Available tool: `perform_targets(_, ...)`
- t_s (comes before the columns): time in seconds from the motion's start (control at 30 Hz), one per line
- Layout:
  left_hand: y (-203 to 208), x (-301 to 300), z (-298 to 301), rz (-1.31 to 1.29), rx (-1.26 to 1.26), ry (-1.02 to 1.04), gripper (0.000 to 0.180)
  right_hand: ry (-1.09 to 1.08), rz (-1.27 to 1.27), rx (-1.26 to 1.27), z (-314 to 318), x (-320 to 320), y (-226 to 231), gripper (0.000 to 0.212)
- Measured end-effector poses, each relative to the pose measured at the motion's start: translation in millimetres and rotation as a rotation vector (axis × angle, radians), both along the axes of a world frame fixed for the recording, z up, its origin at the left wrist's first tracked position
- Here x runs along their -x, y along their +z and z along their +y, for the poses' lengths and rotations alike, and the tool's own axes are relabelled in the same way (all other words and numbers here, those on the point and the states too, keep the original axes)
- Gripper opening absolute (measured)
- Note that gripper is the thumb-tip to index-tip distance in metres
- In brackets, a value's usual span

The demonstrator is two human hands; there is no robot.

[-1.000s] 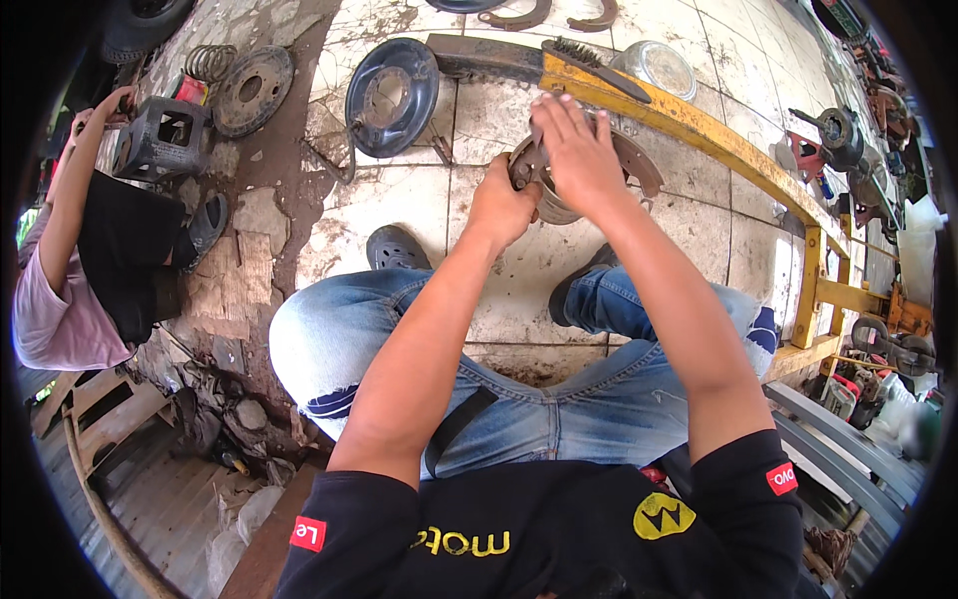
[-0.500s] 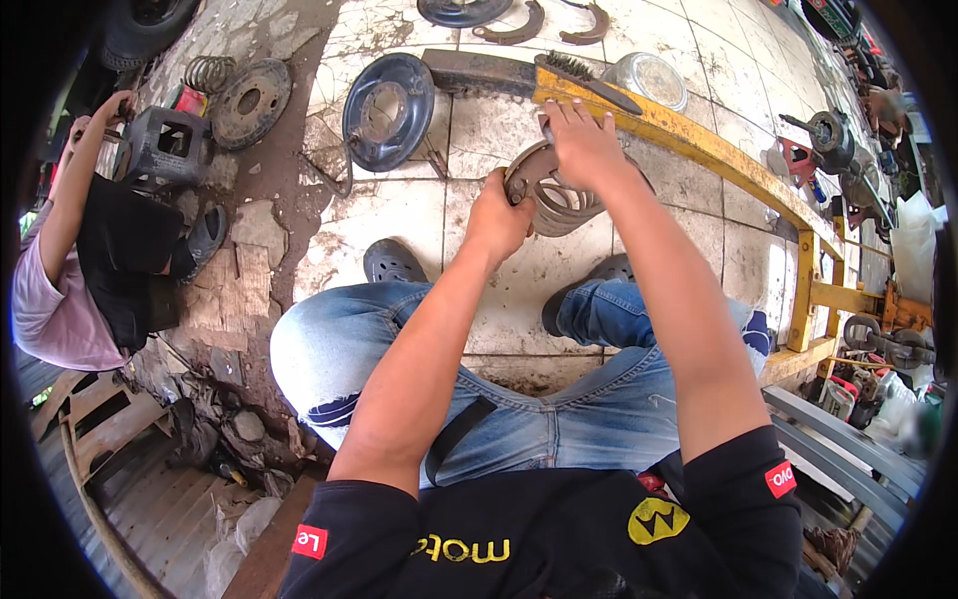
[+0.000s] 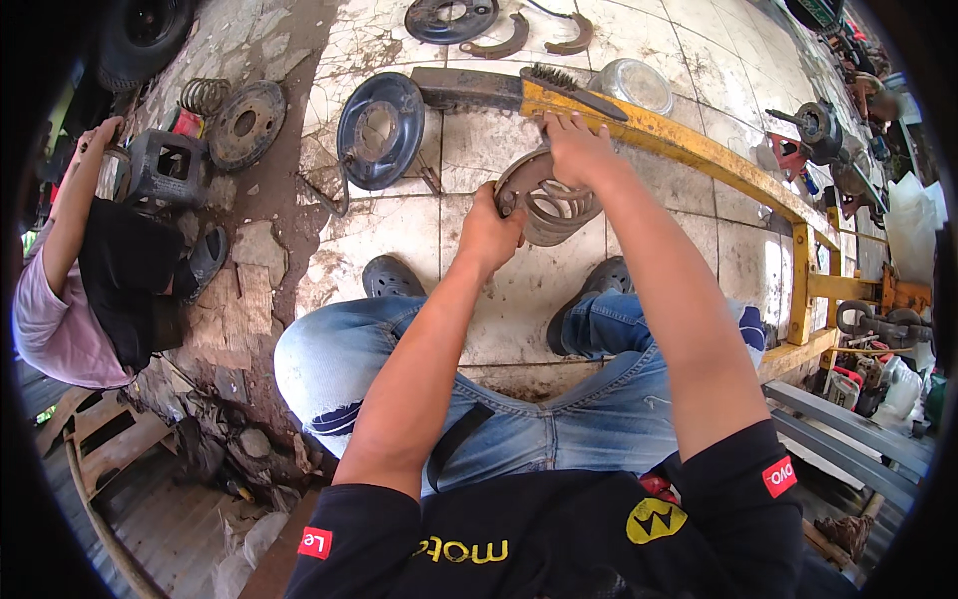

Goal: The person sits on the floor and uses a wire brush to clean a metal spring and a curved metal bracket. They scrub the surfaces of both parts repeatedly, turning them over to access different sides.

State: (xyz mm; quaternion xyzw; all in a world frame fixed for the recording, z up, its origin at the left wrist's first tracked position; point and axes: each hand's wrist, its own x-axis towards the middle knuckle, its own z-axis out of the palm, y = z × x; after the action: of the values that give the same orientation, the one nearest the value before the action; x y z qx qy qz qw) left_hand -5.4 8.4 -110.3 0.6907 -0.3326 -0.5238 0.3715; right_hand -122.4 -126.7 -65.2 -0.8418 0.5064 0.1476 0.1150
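Note:
My left hand (image 3: pixel 489 235) is closed around the near left end of a curved, brown brake shoe (image 3: pixel 518 180). My right hand (image 3: pixel 581 155) rests over the shoe's far side with bent fingers. Whatever lies under those fingertips is hidden. Below the shoe, a dusty coil spring (image 3: pixel 565 222) stands on the tiles between my feet, partly covered by the shoe and my right hand. A wire brush (image 3: pixel 576 92) with dark bristles lies on the yellow metal frame (image 3: pixel 689 150), just beyond my right fingers.
A black backing plate (image 3: pixel 380 130) stands left of the frame. Farther off are another plate (image 3: pixel 451 18), two loose brake shoes (image 3: pixel 499 40) and a clear round container (image 3: pixel 636 86). At left, another person (image 3: pixel 75 290) sits near a rusty disc (image 3: pixel 246 124).
The view has shifted slightly, so the floor things sit lower in it. My left hand keeps its grip on the brake shoe, and my right hand stays over its far side.

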Motion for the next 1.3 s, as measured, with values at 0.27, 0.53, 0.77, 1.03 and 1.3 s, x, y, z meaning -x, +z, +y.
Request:
perform_targets(0.27, 12, 1, 3, 0.006, 0.006, 0.016, 0.062, 0.138, -0.136, 0.357, 59, 17, -18, 0.068)
perform_targets(0.53, 11, 0, 1, 0.062, -0.015, 0.035, 0.061, 0.013, -0.056, 0.21, 12, 22, -7, 0.068)
perform_targets(0.77, 13, 2, 0, 0.025, 0.014, 0.028, 0.06, 0.08, -0.134, 0.345, 30, 24, -29, 0.065)
perform_targets(1.03, 11, -1, 3, 0.056, -0.006, 0.063, 0.056, 0.037, 0.045, 0.183, 32, 21, 7, 0.076)
perform_targets(1.3, 7, 7, -1, 0.105, 0.014, 0.022, 0.058, -0.281, 0.027, -0.016, -2, 62, -9, 0.079)
